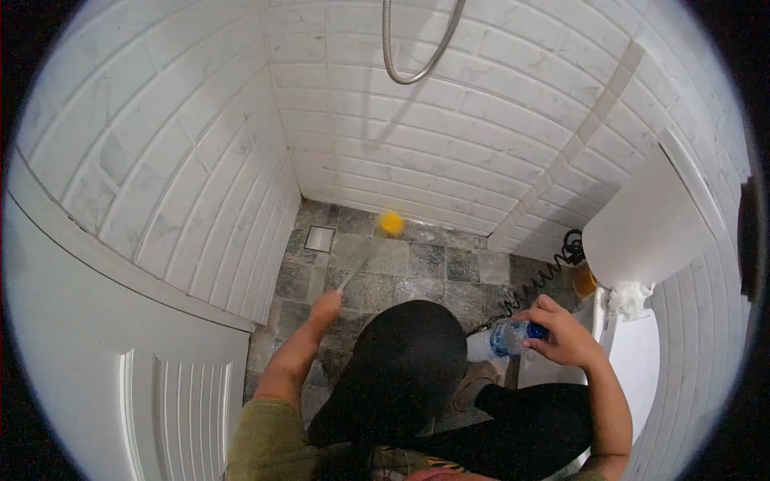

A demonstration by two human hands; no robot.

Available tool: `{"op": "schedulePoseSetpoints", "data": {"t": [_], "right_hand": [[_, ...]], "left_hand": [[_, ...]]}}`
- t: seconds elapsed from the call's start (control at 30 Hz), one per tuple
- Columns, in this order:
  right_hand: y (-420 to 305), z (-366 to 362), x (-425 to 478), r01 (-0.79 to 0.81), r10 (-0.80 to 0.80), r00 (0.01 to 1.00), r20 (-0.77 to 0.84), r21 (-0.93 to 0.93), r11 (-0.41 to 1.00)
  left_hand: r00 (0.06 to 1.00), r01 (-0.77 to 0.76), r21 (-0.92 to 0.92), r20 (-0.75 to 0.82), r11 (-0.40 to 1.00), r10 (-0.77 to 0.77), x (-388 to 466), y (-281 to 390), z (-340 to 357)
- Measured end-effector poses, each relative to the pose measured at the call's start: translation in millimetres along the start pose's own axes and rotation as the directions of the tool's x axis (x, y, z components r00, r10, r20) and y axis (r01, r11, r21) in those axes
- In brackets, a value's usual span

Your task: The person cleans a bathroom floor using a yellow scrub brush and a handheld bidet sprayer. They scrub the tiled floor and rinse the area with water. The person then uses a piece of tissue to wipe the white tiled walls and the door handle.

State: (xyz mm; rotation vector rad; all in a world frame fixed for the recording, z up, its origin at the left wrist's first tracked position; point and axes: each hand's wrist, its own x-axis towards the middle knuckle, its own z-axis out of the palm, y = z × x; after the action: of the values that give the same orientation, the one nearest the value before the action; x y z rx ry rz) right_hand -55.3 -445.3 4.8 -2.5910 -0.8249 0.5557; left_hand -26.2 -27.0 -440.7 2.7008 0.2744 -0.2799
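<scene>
My left hand [326,308] grips the thin pale handle of a long brush [356,270]. The handle slants away over the grey floor tiles [385,255], and its yellow head [391,223], blurred, is near the foot of the far wall. On the right, my right hand [559,337] has a clear plastic bottle [507,340] by its blue-capped end. The bottle is tilted nearly flat beside my knee, with whitish contents towards its base. Part of the floor is hidden behind my black-clad knee [415,343].
A white toilet [631,343] with a tall cistern [646,210] stands at the right. A crumpled white wad [629,299] rests below the cistern. A black coiled hose [535,282] hangs near an amber container [583,282]. A square drain cover [320,238], grey door [120,337] and metal shower hose [415,75] are visible.
</scene>
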Motion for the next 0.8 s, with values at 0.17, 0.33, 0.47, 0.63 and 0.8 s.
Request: {"op": "schedulePoseSetpoints", "data": {"t": [0.17, 0.33, 0.47, 0.63, 0.8], "right_hand": [[-4, 1, 16, 0.069, -0.070, 0.997, 0.025, 0.026, 0.997], [1, 1, 12, 0.043, -0.044, 0.997, 0.069, 0.024, 0.999], [-13, 1, 32, 0.138, -0.140, 0.988, 0.064, 0.034, 0.990], [-38, -1, 46, 0.213, -0.214, 0.977, 0.027, 0.022, 0.977], [-52, -9, 46, 0.226, -0.228, 0.969, -0.092, -0.026, 0.974]], "left_hand": [[0.962, -0.053, -0.126, -0.271, 0.991, 0.017, -28, -93, 42], [0.992, 0.035, 0.069, 0.121, 0.997, -0.043, -99, -79, 16], [0.936, 0.353, 0.019, 0.007, 0.935, -0.353, -131, -154, -25], [0.912, 0.409, -0.204, 0.076, 0.889, -0.402, -204, -163, 15], [0.933, 0.348, -0.135, 0.151, 0.928, -0.328, -287, -147, 21]]}}
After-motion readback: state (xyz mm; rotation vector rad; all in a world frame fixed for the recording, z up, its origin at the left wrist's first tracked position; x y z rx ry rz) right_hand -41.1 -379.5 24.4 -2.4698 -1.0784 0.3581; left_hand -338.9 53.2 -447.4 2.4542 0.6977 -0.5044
